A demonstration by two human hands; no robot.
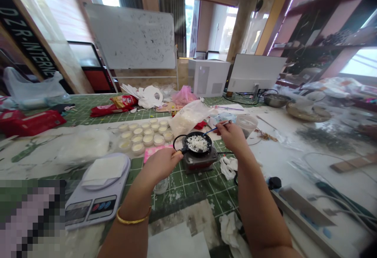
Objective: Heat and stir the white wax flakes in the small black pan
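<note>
My left hand (163, 163) is closed around the handle of a small black pan (209, 145). White crumbly pieces (197, 143) fill much of the pan, which sits on a small dark square heater (200, 163). In my right hand (231, 135), the fingers pinch a thin blue stick (211, 130) whose lower end reaches to the pan's far rim. Several small round cups (138, 148) with pale contents stand in rows left of the pan. Behind the pan lies a clear plastic bag (188, 117) with whitish contents.
A white kitchen scale (101, 195) bearing white paper is at the left. Crumpled tissues (229, 167) lie right of the heater. A power strip (306, 215) with cords runs along the right. A clear container (246, 123) stands behind my right hand, and a monitor (256, 73) farther back.
</note>
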